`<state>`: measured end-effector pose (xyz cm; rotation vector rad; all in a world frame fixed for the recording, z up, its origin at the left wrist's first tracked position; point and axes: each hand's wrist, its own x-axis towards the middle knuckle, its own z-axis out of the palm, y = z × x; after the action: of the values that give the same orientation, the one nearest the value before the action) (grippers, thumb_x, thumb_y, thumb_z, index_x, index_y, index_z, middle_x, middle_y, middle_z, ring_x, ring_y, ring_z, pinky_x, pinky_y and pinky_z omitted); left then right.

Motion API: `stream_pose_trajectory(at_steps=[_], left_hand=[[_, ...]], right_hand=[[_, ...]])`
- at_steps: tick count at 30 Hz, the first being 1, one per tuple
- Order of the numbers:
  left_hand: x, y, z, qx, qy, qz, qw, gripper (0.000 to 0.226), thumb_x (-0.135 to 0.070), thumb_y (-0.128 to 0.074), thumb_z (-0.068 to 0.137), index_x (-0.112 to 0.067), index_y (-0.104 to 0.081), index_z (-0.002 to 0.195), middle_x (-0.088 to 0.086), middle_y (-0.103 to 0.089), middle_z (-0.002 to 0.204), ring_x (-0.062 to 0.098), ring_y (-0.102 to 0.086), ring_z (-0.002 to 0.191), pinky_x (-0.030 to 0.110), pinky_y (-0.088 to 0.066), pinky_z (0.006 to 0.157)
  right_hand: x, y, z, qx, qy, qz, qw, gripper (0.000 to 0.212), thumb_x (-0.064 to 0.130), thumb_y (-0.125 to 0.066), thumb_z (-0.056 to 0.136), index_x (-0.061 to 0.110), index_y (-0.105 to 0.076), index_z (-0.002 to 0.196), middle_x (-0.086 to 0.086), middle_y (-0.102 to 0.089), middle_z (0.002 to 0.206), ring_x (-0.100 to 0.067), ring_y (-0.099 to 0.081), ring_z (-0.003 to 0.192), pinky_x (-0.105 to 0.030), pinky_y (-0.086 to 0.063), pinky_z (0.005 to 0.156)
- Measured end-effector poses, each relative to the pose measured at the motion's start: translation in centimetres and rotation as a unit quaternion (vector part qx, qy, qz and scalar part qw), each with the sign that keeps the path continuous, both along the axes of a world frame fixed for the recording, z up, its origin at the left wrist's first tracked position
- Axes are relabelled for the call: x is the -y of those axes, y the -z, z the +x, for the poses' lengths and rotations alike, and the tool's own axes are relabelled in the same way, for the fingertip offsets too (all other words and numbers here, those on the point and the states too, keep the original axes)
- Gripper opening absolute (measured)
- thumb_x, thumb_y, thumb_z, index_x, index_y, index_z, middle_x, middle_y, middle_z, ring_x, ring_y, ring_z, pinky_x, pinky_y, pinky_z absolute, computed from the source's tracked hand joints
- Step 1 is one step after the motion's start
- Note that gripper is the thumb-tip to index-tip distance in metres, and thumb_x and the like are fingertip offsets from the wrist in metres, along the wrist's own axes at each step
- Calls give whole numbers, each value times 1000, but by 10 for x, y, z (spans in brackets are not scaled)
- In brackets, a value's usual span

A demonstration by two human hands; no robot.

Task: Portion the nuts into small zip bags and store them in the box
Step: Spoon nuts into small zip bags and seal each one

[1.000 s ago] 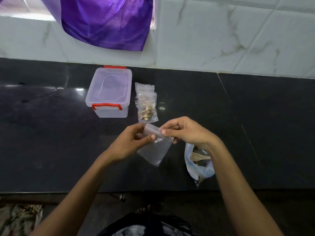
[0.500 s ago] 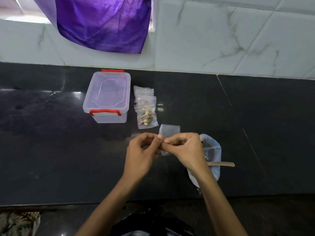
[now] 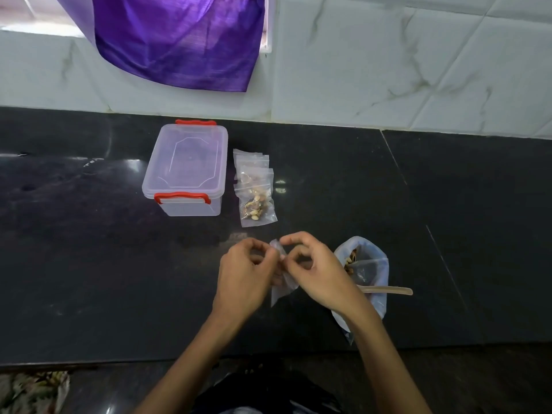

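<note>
A small clear zip bag (image 3: 282, 286) hangs between my two hands above the dark counter. My left hand (image 3: 246, 276) pinches its top edge from the left, and my right hand (image 3: 318, 271) pinches the same edge from the right. I see no nuts in it. Just right of my right hand stands a larger plastic bag of nuts (image 3: 366, 271) with a wooden spoon (image 3: 388, 290) lying across its mouth. A clear lidded box with red clips (image 3: 186, 171) sits further back, its lid on. Beside it lie several small zip bags with nuts (image 3: 257, 194).
The black stone counter (image 3: 89, 249) ends at a white tiled wall (image 3: 388, 70) behind. A purple cloth (image 3: 179, 40) hangs over the wall at upper left. The counter's front edge runs just below my forearms.
The zip bag, first held flat and wide between my hands, is now bunched close between my fingertips. Both hands came closer together and sit lower, next to the nut bag.
</note>
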<state>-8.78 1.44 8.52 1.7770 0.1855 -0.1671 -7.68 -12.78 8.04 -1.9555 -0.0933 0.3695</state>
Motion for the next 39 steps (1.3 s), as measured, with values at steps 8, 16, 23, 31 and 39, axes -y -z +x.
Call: stream_pose_trajectory(at_steps=[8, 16, 23, 31, 39], left_hand=[[-9, 2, 6, -29, 65, 27, 997, 15, -24, -52, 94, -14, -63, 97, 0, -71, 84, 9, -70, 69, 20, -55, 57], [-12, 0, 11, 4, 149, 150, 977, 8, -24, -58, 91, -17, -64, 90, -1, -69, 81, 6, -68, 66, 38, -58, 72], [-7, -4, 15, 46, 163, 222, 960, 11, -26, -62, 88, -15, -63, 85, -2, -65, 77, 9, -64, 70, 30, -56, 69], [6, 1, 10, 75, 68, 231, 968, 13, -22, -58, 90, -22, -53, 78, -5, -60, 71, 8, -60, 65, 29, -54, 64], [12, 7, 5, 29, 61, 195, 979, 15, -36, -59, 89, -21, -61, 88, -7, -64, 81, 4, -62, 71, 21, -51, 63]], right_hand=[[1, 0, 1, 6, 39, -1, 999, 7, 27, -69, 83, 20, -71, 81, 5, -70, 78, -6, -65, 78, -27, -53, 78], [-4, 5, -5, -16, 68, -46, 996, 5, 24, -63, 86, 25, -67, 83, 7, -68, 76, -3, -64, 71, -22, -52, 70], [-16, -2, -16, 74, 149, -177, 970, 6, 26, -60, 89, 23, -64, 86, 13, -63, 75, 1, -60, 69, -13, -49, 65], [-12, -5, -17, 30, 104, -206, 973, 11, 20, -61, 89, 23, -64, 100, 14, -62, 84, 1, -60, 75, -13, -48, 71], [-11, 0, -20, 26, 174, -100, 979, 9, 27, -60, 90, 22, -67, 94, 11, -67, 79, 4, -63, 74, -9, -49, 64]])
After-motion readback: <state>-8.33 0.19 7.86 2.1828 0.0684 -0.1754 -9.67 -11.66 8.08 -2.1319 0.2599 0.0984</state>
